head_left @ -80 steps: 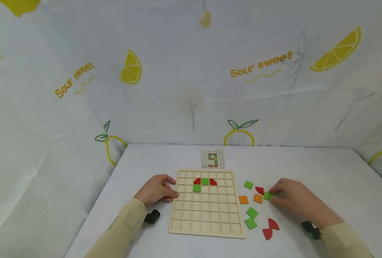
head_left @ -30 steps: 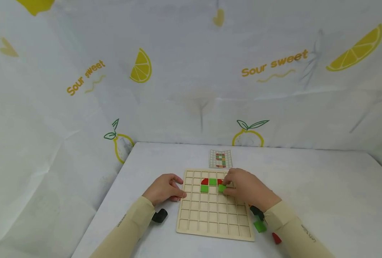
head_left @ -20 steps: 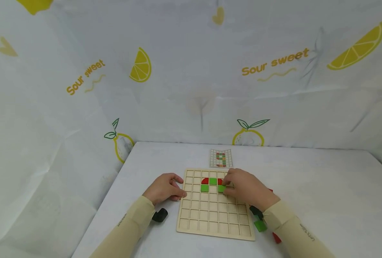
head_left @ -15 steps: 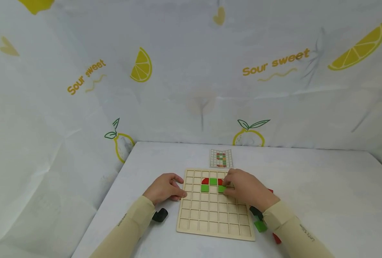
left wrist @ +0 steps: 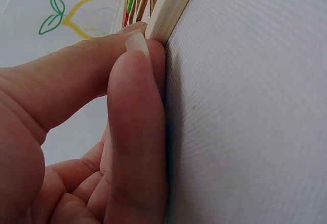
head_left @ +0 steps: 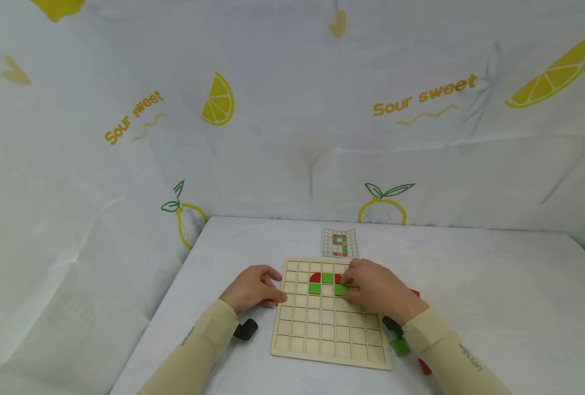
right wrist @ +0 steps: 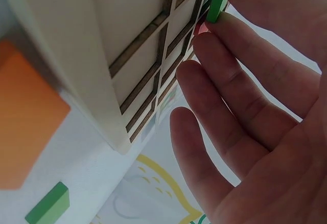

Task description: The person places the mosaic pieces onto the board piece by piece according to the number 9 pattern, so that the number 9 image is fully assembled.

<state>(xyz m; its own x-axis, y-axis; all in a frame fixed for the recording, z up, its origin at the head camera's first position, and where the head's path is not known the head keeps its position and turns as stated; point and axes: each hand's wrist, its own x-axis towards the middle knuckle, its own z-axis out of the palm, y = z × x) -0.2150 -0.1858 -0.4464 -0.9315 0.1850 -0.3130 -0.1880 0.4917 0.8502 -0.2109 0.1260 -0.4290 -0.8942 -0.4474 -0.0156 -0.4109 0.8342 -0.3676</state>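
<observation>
A wooden grid board [head_left: 317, 346] lies on the white table. Set in its upper cells are a left red quarter-circle tile [head_left: 315, 278], a green square [head_left: 327, 278], a partly covered right red quarter-circle [head_left: 338, 278], and another green square [head_left: 314, 288]. My right hand [head_left: 381, 288] pinches a green square tile [head_left: 339, 289] between thumb and index finger, just below the right red piece; in the right wrist view this tile [right wrist: 215, 5] stands at the board's surface. My left hand [head_left: 250, 288] touches the board's left edge with loosely bent thumb and fingers.
A pattern card [head_left: 340, 243] lies behind the board. Right of the board, partly under my right arm, are a loose green tile [head_left: 399, 347] and red pieces [head_left: 424, 366]. The right wrist view adds an orange tile [right wrist: 28, 116]. A lemon-print cloth [head_left: 282, 109] hangs behind.
Over the earlier frames my right hand has carried the green square left from the loose tiles onto the board. Since a second ago it has stayed nearly still, as has my left hand.
</observation>
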